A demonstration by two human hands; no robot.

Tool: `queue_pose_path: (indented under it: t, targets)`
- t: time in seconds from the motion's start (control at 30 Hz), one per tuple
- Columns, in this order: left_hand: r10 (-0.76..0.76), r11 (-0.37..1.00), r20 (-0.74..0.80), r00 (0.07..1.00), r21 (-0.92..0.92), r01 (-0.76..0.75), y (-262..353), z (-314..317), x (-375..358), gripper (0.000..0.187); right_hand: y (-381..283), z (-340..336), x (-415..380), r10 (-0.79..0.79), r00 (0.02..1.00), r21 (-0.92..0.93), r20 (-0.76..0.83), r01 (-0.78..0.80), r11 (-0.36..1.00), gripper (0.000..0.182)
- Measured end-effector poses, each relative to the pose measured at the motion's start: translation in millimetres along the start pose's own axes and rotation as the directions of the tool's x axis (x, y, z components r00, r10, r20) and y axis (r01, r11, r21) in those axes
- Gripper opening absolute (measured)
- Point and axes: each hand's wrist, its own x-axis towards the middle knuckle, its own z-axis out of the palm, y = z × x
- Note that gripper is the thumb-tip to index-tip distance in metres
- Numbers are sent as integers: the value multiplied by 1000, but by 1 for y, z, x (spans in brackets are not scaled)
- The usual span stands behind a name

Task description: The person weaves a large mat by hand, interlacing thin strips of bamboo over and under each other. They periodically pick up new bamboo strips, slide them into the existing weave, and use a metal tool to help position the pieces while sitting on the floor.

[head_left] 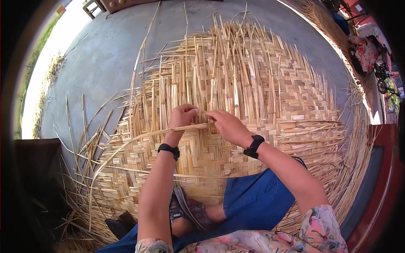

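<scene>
A large woven straw mat (303,109) lies on the floor around me, with a herringbone pattern and loose strip ends standing out at its far side. Over the middle of it, my left hand (182,117) is closed in a pinch; whatever lies between its fingertips is too small to make out. Just to the right, my right hand (230,127) is closed too, its fingers bent down at the weave. A long pale straw strip (156,133) curves up from the lower left, crosses my left wrist and ends at my right hand, which appears to grip it.
Loose straw strips (86,147) stick out at the mat's left edge, and more straw (354,143) lies along the right. Grey concrete floor (101,63) surrounds the mat. A person in floral clothing (365,52) is at the upper right. A dark object (38,168) stands at left.
</scene>
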Motion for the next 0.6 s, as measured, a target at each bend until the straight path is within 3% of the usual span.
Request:
queue_pose_path:
  t: [0.03,0.13,0.17,0.27,0.3,0.4,0.43,0.5,0.6]
  targets:
    - [-7,982,51,999,-188,17,-7,-3,2,18,1,8,8,111,994,202,-14,-106,974,38]
    - [86,903,126,988,-429,-24,-2,-10,-15,16,-8,16,24,283,949,200,136,-306,931,41]
    - [157,885,114,981,-458,-89,2,-12,-23,20,-9,16,30,268,941,139,207,-299,944,45]
    - [118,939,-88,989,-315,-140,-3,-16,-30,23,-17,6,36,391,813,347,431,-549,760,45]
    - [34,964,-36,999,-264,-43,-6,-19,-31,21,-8,14,37,449,781,466,435,-622,630,44]
    - [-99,992,17,995,-75,101,-13,-11,-43,20,-1,19,30,261,836,411,483,-479,775,42]
    - [-107,994,159,982,26,104,-24,-16,-39,23,-1,17,28,206,889,355,410,-364,861,39]
    - [-55,997,219,974,-33,64,-22,-15,-54,25,-6,17,18,72,954,203,290,-135,970,32]
    - [-42,999,315,948,-1,44,11,-24,-84,27,-18,18,13,60,945,98,322,-97,990,24]
